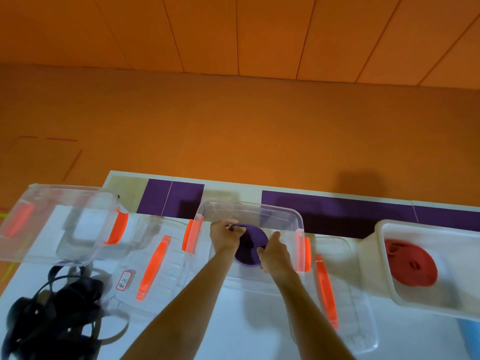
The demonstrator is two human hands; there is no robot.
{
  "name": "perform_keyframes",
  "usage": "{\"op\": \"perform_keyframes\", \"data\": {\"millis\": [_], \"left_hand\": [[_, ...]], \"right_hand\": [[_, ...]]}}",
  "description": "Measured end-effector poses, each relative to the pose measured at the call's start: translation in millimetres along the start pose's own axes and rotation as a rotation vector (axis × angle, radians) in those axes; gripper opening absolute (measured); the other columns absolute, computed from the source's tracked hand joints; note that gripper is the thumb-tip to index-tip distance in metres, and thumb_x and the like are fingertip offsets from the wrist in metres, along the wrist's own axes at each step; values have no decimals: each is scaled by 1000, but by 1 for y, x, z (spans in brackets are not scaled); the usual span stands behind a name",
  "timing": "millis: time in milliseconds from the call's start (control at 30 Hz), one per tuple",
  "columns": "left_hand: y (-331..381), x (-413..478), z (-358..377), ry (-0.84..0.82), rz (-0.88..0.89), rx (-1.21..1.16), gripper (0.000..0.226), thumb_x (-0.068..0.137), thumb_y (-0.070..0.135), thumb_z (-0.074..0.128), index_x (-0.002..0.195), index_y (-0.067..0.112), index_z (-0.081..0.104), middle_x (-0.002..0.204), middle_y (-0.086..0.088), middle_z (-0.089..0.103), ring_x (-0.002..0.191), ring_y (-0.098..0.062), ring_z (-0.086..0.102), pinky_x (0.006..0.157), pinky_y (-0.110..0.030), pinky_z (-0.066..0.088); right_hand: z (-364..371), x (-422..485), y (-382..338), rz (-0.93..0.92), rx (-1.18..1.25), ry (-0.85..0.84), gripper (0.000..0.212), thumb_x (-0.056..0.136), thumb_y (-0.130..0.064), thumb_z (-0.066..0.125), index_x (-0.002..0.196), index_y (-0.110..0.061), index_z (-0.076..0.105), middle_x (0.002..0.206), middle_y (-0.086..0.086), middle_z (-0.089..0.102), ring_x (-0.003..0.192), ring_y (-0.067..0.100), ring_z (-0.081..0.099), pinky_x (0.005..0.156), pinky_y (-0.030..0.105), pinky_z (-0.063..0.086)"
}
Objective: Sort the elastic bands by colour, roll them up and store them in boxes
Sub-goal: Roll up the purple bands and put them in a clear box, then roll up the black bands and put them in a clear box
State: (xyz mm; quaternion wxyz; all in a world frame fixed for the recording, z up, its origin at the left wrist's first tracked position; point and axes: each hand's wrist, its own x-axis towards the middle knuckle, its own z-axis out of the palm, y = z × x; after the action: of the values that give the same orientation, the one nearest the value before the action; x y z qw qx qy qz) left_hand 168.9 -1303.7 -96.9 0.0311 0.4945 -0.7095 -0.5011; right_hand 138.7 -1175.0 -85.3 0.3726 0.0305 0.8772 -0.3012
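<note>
A rolled purple elastic band sits inside the clear middle box with orange latches. My left hand grips the roll's upper left edge, and my right hand holds its lower right side. Both hands are inside the box. A rolled red band lies in the white box at the right. A loose tangle of black bands lies on the white table at the lower left. The clear box at the left holds no band.
Two clear lids with orange handles lie flat on the table: the left lid, with a small red-edged label, and the right lid. Purple strips run along the table's far edge. Orange floor lies beyond.
</note>
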Motion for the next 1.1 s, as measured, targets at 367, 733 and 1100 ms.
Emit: {"op": "perform_keyframes", "data": {"millis": [367, 733, 1100], "left_hand": [[0, -3, 5, 3, 83, 234, 28, 94, 12, 74, 121, 18, 70, 120, -3, 72, 113, -25, 67, 84, -29, 53], [10, -34, -52, -88, 516, 713, 32, 101, 19, 61, 133, 19, 58, 129, -3, 63, 117, -25, 64, 84, -35, 54], [-16, -120, -179, 4, 778, 1112, 30, 105, 22, 54, 133, 20, 66, 131, -5, 70, 122, -26, 65, 98, -40, 56]], "right_hand": [[10, 5, 6, -34, -175, 41, 48, 103, -20, 63, 142, -10, 37, 130, 18, 64, 113, 36, 68, 91, 41, 59], [-23, -72, -18, -356, -217, 163, 40, 102, -28, 62, 139, -20, 53, 127, 8, 71, 112, 31, 69, 93, 39, 56], [5, -174, -17, -622, -623, 268, 35, 107, -38, 44, 140, -28, 53, 135, -8, 61, 125, 14, 59, 97, 29, 53]]}}
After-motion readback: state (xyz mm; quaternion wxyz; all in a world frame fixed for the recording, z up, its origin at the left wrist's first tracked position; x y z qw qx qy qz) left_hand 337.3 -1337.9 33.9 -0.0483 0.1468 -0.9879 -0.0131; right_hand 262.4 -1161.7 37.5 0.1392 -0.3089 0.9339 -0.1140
